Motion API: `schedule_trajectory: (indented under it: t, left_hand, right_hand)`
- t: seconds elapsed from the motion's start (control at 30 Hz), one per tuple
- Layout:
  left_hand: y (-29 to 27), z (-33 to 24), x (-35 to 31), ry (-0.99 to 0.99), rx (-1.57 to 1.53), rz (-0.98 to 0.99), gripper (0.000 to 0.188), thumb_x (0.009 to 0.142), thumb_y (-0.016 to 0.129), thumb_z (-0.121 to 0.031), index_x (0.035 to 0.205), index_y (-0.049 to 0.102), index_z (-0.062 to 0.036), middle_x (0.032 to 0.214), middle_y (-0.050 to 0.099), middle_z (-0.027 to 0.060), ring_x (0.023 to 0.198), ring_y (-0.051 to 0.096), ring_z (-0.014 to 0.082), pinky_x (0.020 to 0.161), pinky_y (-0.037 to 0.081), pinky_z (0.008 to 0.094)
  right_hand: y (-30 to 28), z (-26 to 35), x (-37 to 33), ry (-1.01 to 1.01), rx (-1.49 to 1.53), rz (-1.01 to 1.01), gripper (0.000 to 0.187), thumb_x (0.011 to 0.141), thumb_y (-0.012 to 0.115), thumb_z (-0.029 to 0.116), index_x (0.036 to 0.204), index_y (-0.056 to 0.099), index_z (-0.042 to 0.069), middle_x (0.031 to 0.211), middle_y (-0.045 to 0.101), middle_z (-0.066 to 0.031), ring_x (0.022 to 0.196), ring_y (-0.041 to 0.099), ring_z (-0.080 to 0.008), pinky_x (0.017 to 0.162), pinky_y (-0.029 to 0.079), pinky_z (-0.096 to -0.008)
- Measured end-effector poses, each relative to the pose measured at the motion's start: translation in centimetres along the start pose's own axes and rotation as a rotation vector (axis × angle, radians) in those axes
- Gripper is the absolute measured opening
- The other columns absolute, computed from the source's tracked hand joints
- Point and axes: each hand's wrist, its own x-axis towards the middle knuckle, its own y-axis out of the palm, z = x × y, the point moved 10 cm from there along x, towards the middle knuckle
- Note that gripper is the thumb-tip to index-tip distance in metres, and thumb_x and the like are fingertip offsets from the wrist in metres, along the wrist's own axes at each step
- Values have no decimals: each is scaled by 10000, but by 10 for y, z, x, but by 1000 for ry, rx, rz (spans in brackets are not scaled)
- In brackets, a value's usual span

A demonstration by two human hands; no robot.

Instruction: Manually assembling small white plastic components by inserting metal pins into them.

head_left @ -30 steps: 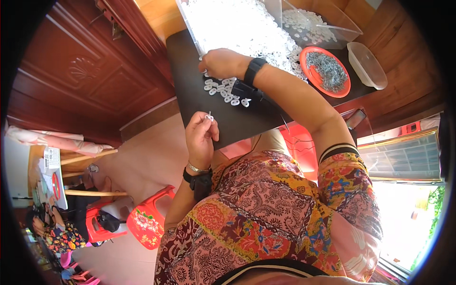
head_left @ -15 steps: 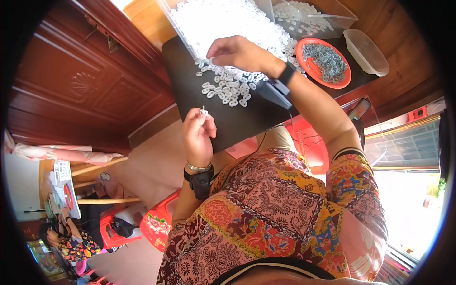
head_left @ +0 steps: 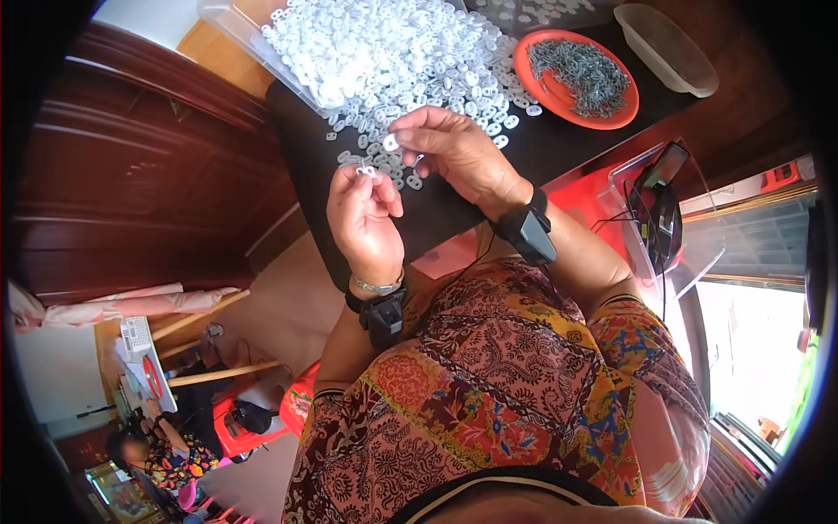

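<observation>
My left hand (head_left: 365, 223) is closed in a pinch on a small white plastic piece (head_left: 367, 172), from which a thin metal bit sticks up. Just to its right, my right hand (head_left: 463, 162) holds a white oval plastic piece with holes (head_left: 391, 141) between thumb and forefinger. A small shiny metal part (head_left: 419, 160) also shows at my right fingers; its shape is too small to make out. Both hands are close together above the near edge of the black tabletop (head_left: 428, 223). Behind them lie loose white oval pieces (head_left: 349, 140), partly hidden by my fingers.
A heap of white pieces (head_left: 375, 52) spills from a clear bin (head_left: 253, 39). An orange plate (head_left: 524, 70) of small metal parts (head_left: 580, 79) stands right of it, beside a translucent tray (head_left: 668, 52). A clear box (head_left: 698, 205) is at the right. Another person (head_left: 166, 445) sits far left.
My right hand has come back from the heap toward my left hand and now shows an oval piece in its fingertips. The whole view has shifted, with the tabletop higher in the picture.
</observation>
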Motion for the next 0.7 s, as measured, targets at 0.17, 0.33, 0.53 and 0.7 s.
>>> schedule_trajectory:
  t: [0.17, 0.33, 0.53, 0.7]
  left_hand:
    - [4, 3, -1, 14, 16, -19, 157, 892, 456, -163, 823, 492, -27, 662, 480, 57, 555, 440, 123, 506, 361, 233]
    - [1, 10, 4, -16, 35, -38, 154, 886, 465, -170, 811, 495, -38, 662, 478, 43, 563, 451, 122, 505, 370, 240]
    - [-7, 34, -2, -202, -191, -32, 131, 881, 472, -169, 800, 491, -67, 690, 481, 13, 604, 471, 111, 505, 373, 251]
    - [-3, 36, -3, -203, -216, -17, 127, 881, 473, -170, 807, 492, -68, 697, 484, 12, 610, 470, 112, 515, 379, 259]
  right_hand:
    - [6, 5, -7, -94, -137, 22, 173, 872, 620, 111, 1019, 651, 26, 841, 635, 0, 725, 563, -58, 611, 453, -199]
    - [19, 15, -19, -195, -247, 118, 143, 875, 604, 36, 1006, 649, 2, 890, 660, -36, 805, 595, -63, 709, 495, -216]
    - [22, 3, -15, -123, -298, 247, 160, 882, 600, 36, 1034, 642, 13, 956, 660, -42, 870, 605, -95, 796, 495, -247]
    - [19, 3, -12, -193, -351, 213, 148, 876, 626, 77, 1012, 622, 19, 891, 643, -16, 821, 593, -90, 744, 491, -243]
